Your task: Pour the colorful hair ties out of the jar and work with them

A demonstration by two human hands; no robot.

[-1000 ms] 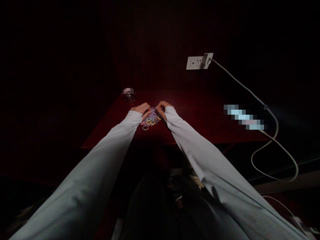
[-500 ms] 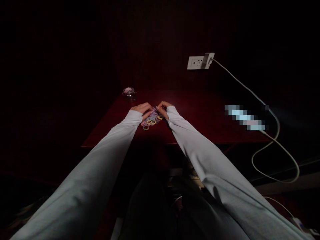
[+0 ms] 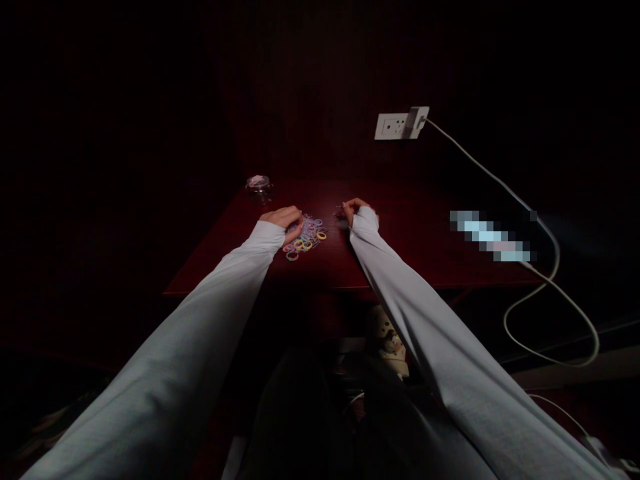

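Note:
A pile of small coloured hair ties (image 3: 311, 233), mostly purple with yellow, pink and green ones, lies on the dark red table (image 3: 400, 260). My left hand (image 3: 284, 218) rests against the pile's left side, its fingers curled and closed; what they hold, if anything, is hidden. To the right of the pile, apart from it, is my right hand (image 3: 355, 207), with thumb and finger pinched together. Whatever is in that pinch is too small to name. Beside its fingertips a few small dark and pinkish bits (image 3: 340, 213) show on the table, blurred.
A clear jar (image 3: 259, 190) with something pink on top stands at the table's back left. On the wall is a socket (image 3: 397, 125) with a plugged-in charger (image 3: 417, 121). Its white cable (image 3: 500, 180) loops to a pixelated object (image 3: 490, 236) at the right.
My right hand has moved right, away from the pile, uncovering its right side. My left hand has stayed almost where it was.

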